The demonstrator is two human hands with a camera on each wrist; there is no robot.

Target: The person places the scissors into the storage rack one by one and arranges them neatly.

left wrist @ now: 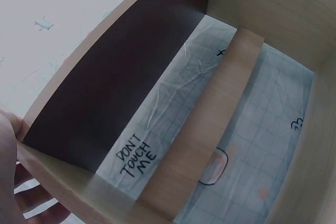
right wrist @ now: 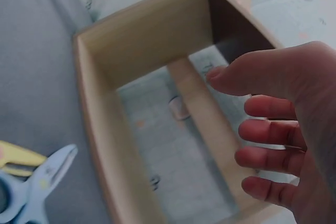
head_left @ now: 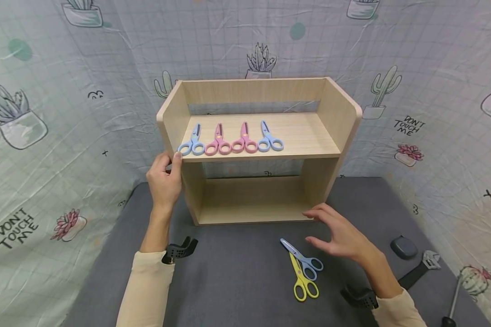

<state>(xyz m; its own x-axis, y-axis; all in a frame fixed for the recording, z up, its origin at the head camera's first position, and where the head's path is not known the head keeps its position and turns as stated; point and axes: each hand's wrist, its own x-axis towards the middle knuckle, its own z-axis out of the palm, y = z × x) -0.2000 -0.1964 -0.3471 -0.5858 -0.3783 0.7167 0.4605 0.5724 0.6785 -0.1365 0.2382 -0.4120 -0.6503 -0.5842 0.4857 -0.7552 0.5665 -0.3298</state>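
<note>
Up high, in the head view, a wooden shelf stands on a gray desk. The left hand holds the shelf's left side wall, with the thumb on the front edge and the fingers curled around the outside. The right hand hangs over the desk just in front of the shelf's bottom right corner. Its fingers are spread out and loose, and they hold nothing. Just beside that hand, on the desk, lie blue scissors crossed over yellow scissors. On the shelf's top board four more scissors sit in a row: light blue, pink, pink and blue. At the right edge of the desk lie a wrench and a small dark case.

Next, the left wrist view looks into the shelf from the side. A bit of the left hand shows at the edge, touching the wall.

Last, the right wrist view shows the right hand with fingers apart, near the shelf but not touching it. The blue scissors and yellow scissors peek in at the bottom left.
</note>
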